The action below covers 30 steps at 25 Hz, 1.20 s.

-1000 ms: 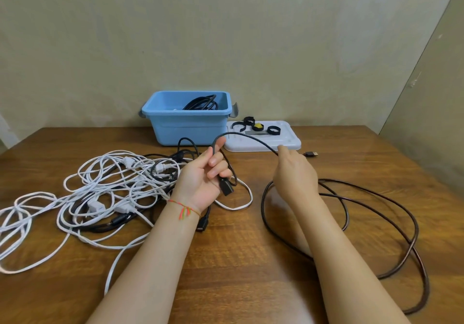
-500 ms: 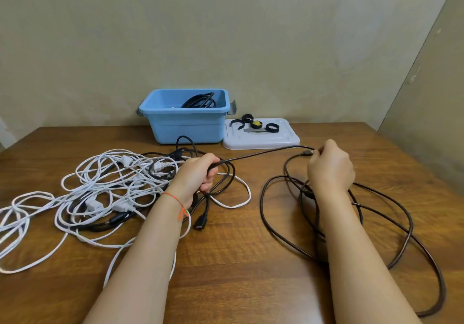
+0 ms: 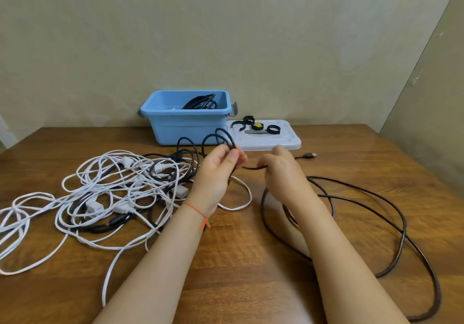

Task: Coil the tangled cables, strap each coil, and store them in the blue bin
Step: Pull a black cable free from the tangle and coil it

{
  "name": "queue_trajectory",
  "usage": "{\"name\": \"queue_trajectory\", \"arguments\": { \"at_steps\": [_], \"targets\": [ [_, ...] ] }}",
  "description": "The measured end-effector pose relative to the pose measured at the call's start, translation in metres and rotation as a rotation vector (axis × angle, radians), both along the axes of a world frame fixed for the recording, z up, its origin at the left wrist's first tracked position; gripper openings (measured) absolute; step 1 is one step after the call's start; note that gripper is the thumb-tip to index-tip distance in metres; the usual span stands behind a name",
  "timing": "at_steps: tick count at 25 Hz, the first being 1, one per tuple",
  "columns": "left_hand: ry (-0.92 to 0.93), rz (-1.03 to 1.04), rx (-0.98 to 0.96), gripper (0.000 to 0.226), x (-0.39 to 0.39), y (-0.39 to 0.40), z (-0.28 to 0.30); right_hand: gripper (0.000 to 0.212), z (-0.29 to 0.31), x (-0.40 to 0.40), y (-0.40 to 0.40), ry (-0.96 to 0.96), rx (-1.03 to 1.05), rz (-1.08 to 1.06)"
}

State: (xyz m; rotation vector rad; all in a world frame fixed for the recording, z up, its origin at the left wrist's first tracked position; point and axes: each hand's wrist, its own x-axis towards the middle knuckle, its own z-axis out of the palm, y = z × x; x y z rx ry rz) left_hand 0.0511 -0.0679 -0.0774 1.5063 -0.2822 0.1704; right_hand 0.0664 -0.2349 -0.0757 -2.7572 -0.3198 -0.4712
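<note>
Dark cable (image 3: 371, 198): thin, brown-black, sprawled in wide loose loops on worktop at right; USB plug end (image 3: 310, 155) lies flat near white lid. One or two small loops stand up at centre. White cables (image 3: 100, 193): tangled heap at left, mixed with black leads. Blue bin (image 3: 188, 125): open, upright at rear, black coil (image 3: 200, 102) inside. Black straps (image 3: 272, 129) on lid.

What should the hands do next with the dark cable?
Probably the right hand should draw another length of the dark cable over to the left hand to add a loop. The left hand's fingers hold only a few small loops, and most of the cable lies loose on the table.
</note>
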Motion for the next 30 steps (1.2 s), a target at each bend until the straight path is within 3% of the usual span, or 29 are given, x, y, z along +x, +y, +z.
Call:
{"name": "queue_trajectory", "arguments": {
  "at_steps": [4, 8, 10, 12, 15, 19, 23, 25, 28, 30],
  "targets": [
    [-0.175, 0.123, 0.486, 0.018, -0.005, -0.009, -0.005, 0.022, 0.008, -0.011, 0.023, 0.075, 0.108, 0.325],
    [-0.215, 0.223, 0.852, 0.017, -0.005, 0.0, -0.004, 0.009, 0.014, -0.021, 0.023, 0.193, 0.317, 0.294],
    [-0.241, 0.243, 1.017, 0.017, -0.005, 0.001, -0.003, 0.022, 0.017, -0.022, 0.019, 0.163, 0.303, 0.186],
    [-0.247, 0.263, 1.147, 0.018, -0.006, 0.0, 0.0, 0.029, 0.017, -0.02, 0.014, 0.171, 0.271, 0.14],
    [-0.207, 0.311, 1.245, 0.02, -0.004, 0.005, 0.003, 0.016, 0.019, -0.016, 0.001, 0.254, 0.369, 0.186],
    [-0.147, 0.307, 1.198, 0.028, 0.0, 0.011, 0.004, 0.015, 0.025, -0.013, -0.021, 0.29, 0.482, 0.211],
    [-0.093, 0.093, 0.989, 0.043, -0.003, 0.01, 0.003, 0.011, 0.019, -0.009, -0.023, 0.284, 0.457, 0.215],
    [-0.049, -0.033, 0.818, 0.048, -0.006, 0.011, 0.008, 0.014, 0.021, -0.01, -0.024, 0.302, 0.476, 0.249],
    [0.129, -0.214, 0.396, 0.043, -0.006, 0.01, 0.018, 0.02, 0.028, -0.015, -0.023, 0.33, 0.598, 0.281],
    [0.22, -0.218, 0.225, 0.042, -0.004, 0.008, 0.021, 0.017, 0.033, -0.014, -0.022, 0.369, 0.562, 0.238]
  ]
}}
